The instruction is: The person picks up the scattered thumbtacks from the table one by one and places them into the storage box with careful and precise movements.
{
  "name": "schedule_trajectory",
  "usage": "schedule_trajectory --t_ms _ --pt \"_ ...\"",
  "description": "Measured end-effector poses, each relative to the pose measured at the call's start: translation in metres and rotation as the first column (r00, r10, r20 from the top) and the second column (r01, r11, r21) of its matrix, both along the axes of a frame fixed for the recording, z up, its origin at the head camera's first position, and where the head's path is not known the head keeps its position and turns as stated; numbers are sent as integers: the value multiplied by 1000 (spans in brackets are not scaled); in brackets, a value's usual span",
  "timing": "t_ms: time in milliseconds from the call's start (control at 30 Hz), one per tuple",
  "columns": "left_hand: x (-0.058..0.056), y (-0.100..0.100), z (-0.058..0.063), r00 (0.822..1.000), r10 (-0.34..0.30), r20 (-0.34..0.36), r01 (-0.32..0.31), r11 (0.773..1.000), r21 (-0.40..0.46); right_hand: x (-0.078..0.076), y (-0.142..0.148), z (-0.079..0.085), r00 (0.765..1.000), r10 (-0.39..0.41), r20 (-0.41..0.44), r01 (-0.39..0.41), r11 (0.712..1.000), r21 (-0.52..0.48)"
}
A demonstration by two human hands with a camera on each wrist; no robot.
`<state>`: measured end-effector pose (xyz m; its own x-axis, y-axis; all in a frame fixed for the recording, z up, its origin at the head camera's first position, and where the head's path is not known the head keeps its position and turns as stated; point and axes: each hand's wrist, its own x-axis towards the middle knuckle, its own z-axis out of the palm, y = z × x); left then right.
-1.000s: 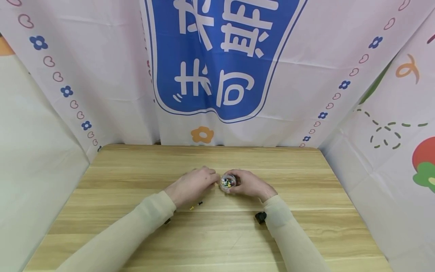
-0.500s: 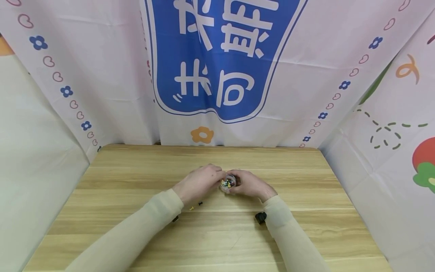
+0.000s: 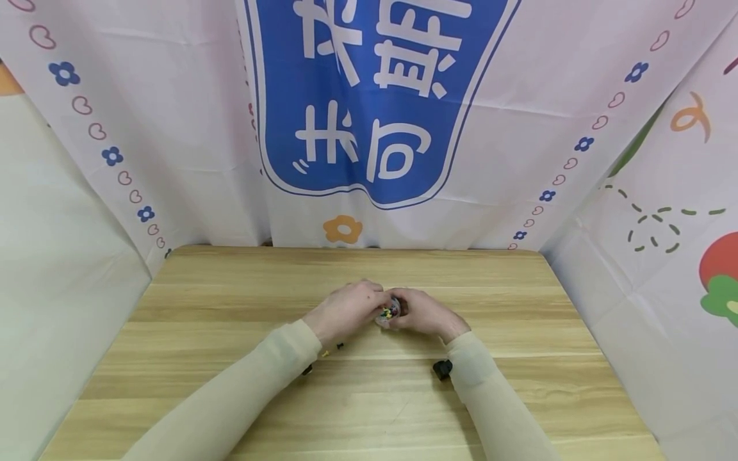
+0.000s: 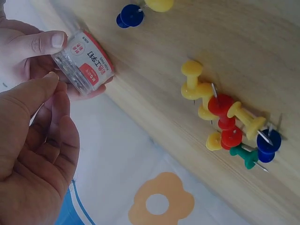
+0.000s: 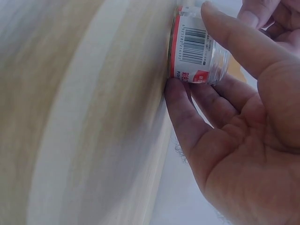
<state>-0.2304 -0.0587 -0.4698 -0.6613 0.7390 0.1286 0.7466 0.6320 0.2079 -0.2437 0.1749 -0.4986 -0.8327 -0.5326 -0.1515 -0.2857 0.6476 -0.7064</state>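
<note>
My right hand [image 3: 423, 312] holds a small clear jar [image 4: 89, 65] with a white and red label, fingers and thumb round its sides. Colourful pushpins [image 3: 387, 314] show in the jar's open top in the head view. The left hand [image 3: 349, 310] is at the jar's mouth, thumb and fingertips brought together; I cannot tell if a pin is between them. In the left wrist view a cluster of yellow, green, blue and red pushpins [image 4: 227, 111] lies on the table. A blue pushpin [image 4: 132, 15] and a yellow one [image 4: 159, 4] lie apart.
The wooden table [image 3: 375, 410] ends at a white printed cloth [image 3: 507, 128] behind, with more cloth at both sides. Small black devices [image 3: 442, 369] show at the wrists. In the head view the pin cluster is hidden by my left arm or hand.
My left hand has moved right, from beside the jar to over its mouth, covering part of the opening. The right hand and the jar stay in place.
</note>
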Motion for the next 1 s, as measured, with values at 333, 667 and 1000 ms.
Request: schedule_trajectory --t_ms 333,667,1000 --pt "-3 2 -2 999 -45 4 45 999 10 1 0 2 1000 -13 9 12 1000 3" --pt "-2 0 0 998 -60 9 60 998 9 0 0 0 1000 -10 12 10 1000 -3" --pt "3 -11 6 998 -62 -14 62 998 -23 0 1 -1 1000 8 0 -8 1000 -6"
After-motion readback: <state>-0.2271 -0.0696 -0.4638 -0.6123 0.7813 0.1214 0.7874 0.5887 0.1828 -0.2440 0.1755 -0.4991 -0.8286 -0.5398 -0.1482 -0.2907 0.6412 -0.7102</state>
